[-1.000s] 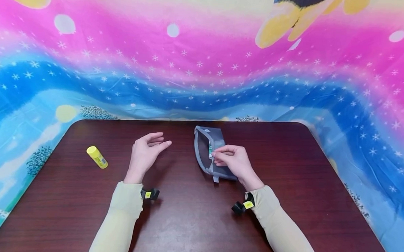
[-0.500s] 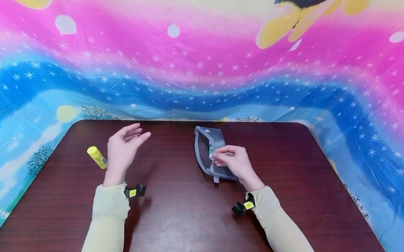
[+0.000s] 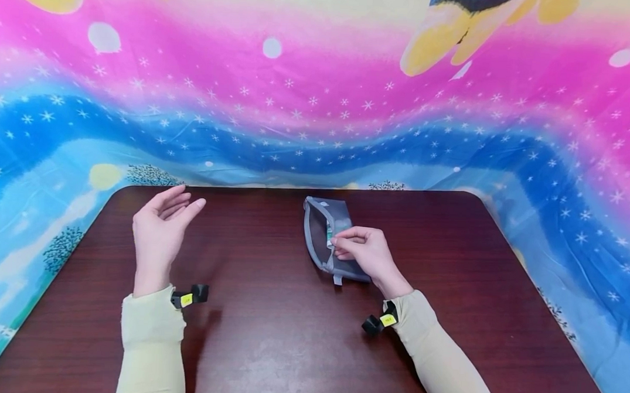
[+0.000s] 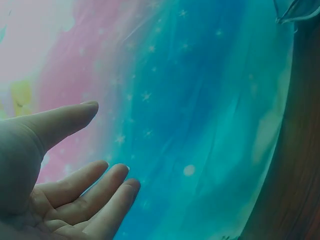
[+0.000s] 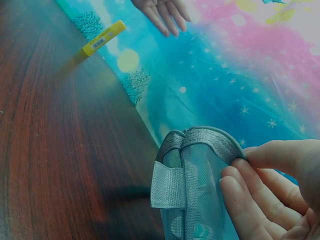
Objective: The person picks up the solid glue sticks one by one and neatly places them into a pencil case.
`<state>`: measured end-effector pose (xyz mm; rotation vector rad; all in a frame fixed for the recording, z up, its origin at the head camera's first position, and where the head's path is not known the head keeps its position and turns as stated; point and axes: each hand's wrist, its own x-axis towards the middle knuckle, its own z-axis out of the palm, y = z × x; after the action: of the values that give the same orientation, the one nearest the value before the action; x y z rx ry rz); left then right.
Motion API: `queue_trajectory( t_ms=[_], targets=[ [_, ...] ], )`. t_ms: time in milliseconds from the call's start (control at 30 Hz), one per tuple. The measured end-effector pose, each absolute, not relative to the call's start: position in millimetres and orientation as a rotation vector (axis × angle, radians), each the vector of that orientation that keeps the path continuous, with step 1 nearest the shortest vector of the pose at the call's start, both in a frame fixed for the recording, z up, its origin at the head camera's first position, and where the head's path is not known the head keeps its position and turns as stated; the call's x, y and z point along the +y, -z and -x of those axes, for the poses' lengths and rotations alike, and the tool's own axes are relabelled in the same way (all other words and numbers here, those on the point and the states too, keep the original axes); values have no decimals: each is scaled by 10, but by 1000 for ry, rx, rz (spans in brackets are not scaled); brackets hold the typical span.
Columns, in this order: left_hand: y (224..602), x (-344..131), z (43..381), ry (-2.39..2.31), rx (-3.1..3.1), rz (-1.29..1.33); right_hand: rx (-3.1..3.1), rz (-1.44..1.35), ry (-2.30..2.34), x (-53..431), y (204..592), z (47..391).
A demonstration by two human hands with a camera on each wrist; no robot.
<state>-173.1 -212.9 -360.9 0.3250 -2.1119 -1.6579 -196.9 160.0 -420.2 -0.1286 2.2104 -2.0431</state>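
Observation:
A grey mesh zipper pouch (image 3: 339, 211) lies on the table with its mouth spread apart. My right hand (image 3: 367, 253) pinches the near zipper edge between thumb and fingers, as the right wrist view shows up close. Inside the pouch, a small green-and-white item (image 3: 330, 234) shows by my fingertips. My left hand (image 3: 157, 239) is raised over the left part of the table, its fingers loosely bent with nothing between them. A yellow glue stick (image 5: 104, 38) stands out in the right wrist view; in the head view my left hand hides it.
The dark brown wooden table (image 3: 266, 335) has a rounded far edge. Behind and beside it hangs a pink and blue patterned cloth (image 3: 276, 118). A black strap camera is worn on each wrist.
My left hand has moved left, from near the middle to over the glue stick's spot, covering it in the head view. My right hand and the pouch have stayed still.

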Motion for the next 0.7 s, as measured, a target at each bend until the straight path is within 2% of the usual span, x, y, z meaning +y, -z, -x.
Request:
queue_trajectory(
  t_ms=[700],
  targets=[
    [3568, -2673, 1547, 1799, -1809, -561, 2214, 143, 2039, 1601, 4251, 2001]
  ],
)
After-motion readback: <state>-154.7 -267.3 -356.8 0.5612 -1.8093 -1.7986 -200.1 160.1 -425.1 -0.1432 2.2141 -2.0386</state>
